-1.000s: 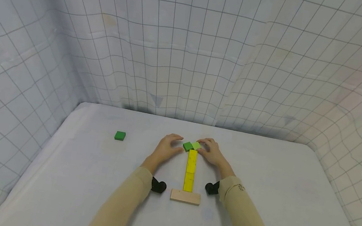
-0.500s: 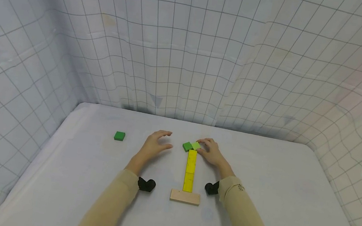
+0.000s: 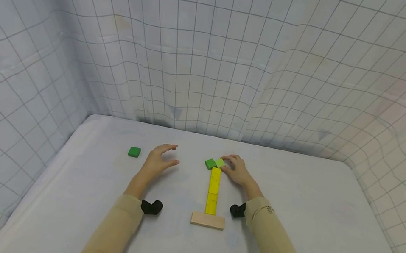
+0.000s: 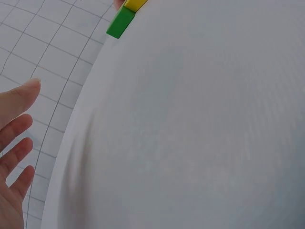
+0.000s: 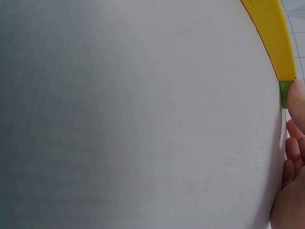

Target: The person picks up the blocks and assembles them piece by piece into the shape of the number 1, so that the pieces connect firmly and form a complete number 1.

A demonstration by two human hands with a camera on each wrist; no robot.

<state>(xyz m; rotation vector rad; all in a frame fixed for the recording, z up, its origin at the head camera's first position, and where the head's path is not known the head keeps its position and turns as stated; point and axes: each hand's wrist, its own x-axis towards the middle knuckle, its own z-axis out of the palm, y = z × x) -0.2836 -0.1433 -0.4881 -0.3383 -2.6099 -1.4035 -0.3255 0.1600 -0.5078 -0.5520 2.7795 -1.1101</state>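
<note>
My left hand [image 3: 155, 164] is over the table with thumb and fingers spread apart and nothing between them. To its left lies a dark green block [image 3: 134, 152]. My right hand [image 3: 237, 171] pinches a light green block [image 3: 219, 163] between thumb and fingers, just past the far end of two yellow blocks [image 3: 213, 191] laid end to end. In the right wrist view the thumb [image 5: 296, 100] covers part of that green block. A mid-green block [image 3: 210, 164] lies turned at an angle, against the left side of the light green one.
A plain wooden block [image 3: 207, 220] lies crosswise at the near end of the yellow blocks. The white table [image 3: 309, 226] has grid-patterned cloth walls [image 3: 219, 60] at the back and sides. Black wrist cameras [image 3: 152, 207] stick out from both sleeves.
My left hand has drawn away from the mid-green block and moved left toward the dark green block. The right hand and the blocks have stayed in place.
</note>
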